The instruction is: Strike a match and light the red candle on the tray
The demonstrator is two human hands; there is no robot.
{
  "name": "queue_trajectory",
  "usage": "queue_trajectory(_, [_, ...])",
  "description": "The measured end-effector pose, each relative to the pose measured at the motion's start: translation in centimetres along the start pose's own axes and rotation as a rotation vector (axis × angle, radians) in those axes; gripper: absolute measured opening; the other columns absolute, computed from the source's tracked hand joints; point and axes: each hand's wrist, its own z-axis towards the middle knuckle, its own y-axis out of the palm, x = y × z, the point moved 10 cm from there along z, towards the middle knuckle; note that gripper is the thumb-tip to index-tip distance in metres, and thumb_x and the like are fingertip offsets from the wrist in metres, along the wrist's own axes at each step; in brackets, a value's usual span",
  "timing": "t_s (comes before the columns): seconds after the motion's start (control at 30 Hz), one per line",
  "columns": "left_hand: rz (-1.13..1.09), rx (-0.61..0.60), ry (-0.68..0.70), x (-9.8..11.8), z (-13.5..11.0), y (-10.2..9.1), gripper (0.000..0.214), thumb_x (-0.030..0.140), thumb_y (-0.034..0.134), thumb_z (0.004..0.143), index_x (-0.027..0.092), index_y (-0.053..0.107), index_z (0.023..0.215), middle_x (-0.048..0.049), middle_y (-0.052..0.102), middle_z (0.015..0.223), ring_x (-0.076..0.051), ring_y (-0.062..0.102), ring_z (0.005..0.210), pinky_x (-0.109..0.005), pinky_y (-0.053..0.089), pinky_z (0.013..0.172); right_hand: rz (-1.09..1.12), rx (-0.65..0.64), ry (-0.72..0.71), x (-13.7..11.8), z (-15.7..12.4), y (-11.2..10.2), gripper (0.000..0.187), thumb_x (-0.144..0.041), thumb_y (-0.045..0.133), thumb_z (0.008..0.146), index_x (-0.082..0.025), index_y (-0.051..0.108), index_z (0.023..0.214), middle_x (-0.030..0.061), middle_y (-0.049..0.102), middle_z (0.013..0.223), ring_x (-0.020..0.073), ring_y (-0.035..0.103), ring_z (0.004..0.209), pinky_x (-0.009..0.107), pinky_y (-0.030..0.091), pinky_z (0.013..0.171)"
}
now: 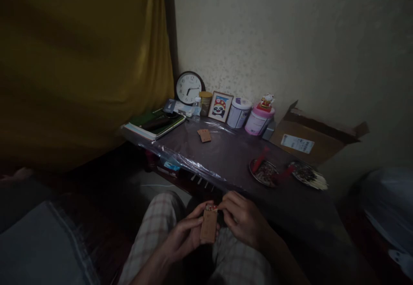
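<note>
Left hand [187, 234] is gripping brown cardboard packet [209, 228], ideally uncrushed — right hand [240, 217], fingers curled, is touching its top, pinch unclear.

Looks like someone's home from my end tbh: mustard curtain [80, 61], plus an analog clock [189, 88] and framed panda picture [220, 107] on a plastic-covered table [226, 156].
</note>
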Motion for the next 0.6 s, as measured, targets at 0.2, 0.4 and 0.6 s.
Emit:
queue_trajectory(0.2, [-0.017, -0.012, 0.006, -0.1, -0.1, 0.4, 0.040, 0.007, 0.041, 0.085, 0.020, 0.056, 0.119, -0.0091, 0.065, 0.104, -0.022, 0.063, 0.091, -0.036, 0.041, 0.080, 0.193, 0.015, 0.057, -0.1, 0.1, 0.1, 0.022, -0.007, 0.050, 0.084, -0.023, 0.060, 0.095, 0.0022, 0.057, 0.092, 0.0130, 0.056, 0.083, 0.026, 0.045, 0.074])
queue_trajectory(0.4, [-0.023, -0.007, 0.026, 0.1, 0.1, 0.1, 0.040, 0.008, 0.042, 0.086, 0.022, 0.055, 0.120, -0.0090, 0.065, 0.105, -0.022, 0.063, 0.093, -0.038, 0.041, 0.082, 0.368, 0.082, 0.141, 1.2, -0.1, -0.4, 0.010, -0.015, 0.054, 0.086, -0.022, 0.061, 0.087, 0.0008, 0.060, 0.089, 0.0110, 0.059, 0.082, 0.023, 0.046, 0.073])
queue_trajectory(0.6, [-0.013, 0.023, 0.046, 0.4, 0.1, 0.1, 0.039, 0.010, 0.044, 0.086, 0.023, 0.053, 0.122, -0.0086, 0.065, 0.104, -0.022, 0.063, 0.092, -0.038, 0.040, 0.084, 0.303, 0.181, 0.123, 1.5, -0.4, -1.4, 0.011, -0.010, 0.052, 0.084, -0.020, 0.057, 0.086, 0.0017, 0.062, 0.087, 0.0122, 0.060, 0.082, 0.025, 0.047, 0.075])
